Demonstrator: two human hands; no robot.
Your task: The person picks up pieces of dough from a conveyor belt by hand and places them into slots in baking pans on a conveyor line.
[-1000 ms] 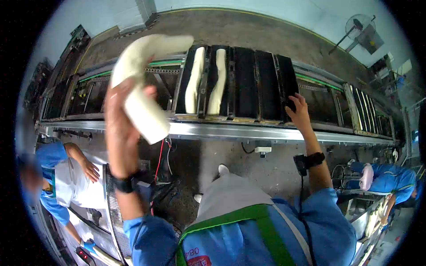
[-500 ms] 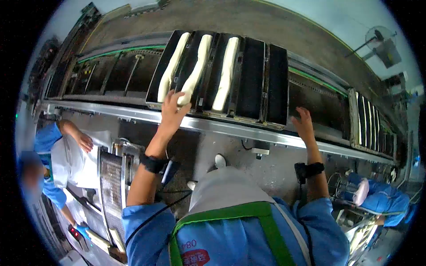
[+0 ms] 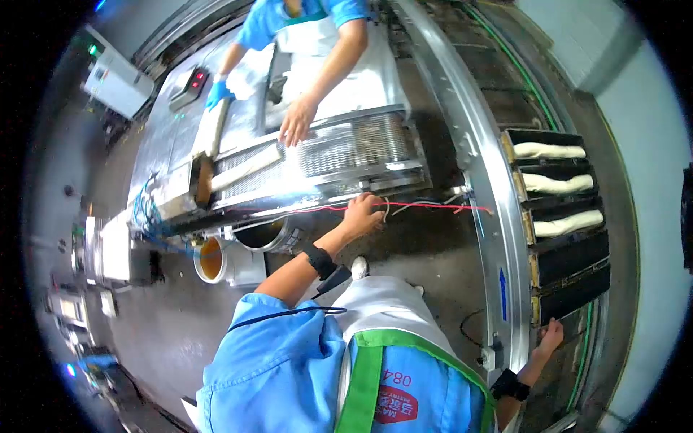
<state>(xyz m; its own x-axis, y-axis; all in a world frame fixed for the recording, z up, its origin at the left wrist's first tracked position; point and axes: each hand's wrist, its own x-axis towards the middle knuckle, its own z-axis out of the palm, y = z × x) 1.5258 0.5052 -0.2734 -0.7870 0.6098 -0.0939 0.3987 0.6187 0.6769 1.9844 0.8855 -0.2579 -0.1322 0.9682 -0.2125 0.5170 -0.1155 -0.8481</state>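
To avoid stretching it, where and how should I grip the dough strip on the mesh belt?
Probably around the middle of the dough strip, the left hand coming from above on the wearer's side, closing across its width. It is long and narrow, its top uncovered on the mesh belt; a brown block sits at one end, the co-worker's bare hand near the other.

Glare whitens part of the mesh conveyor (image 3: 379, 137), fisheye distortion bows the metal rail (image 3: 498, 209), and 4 corners are black.
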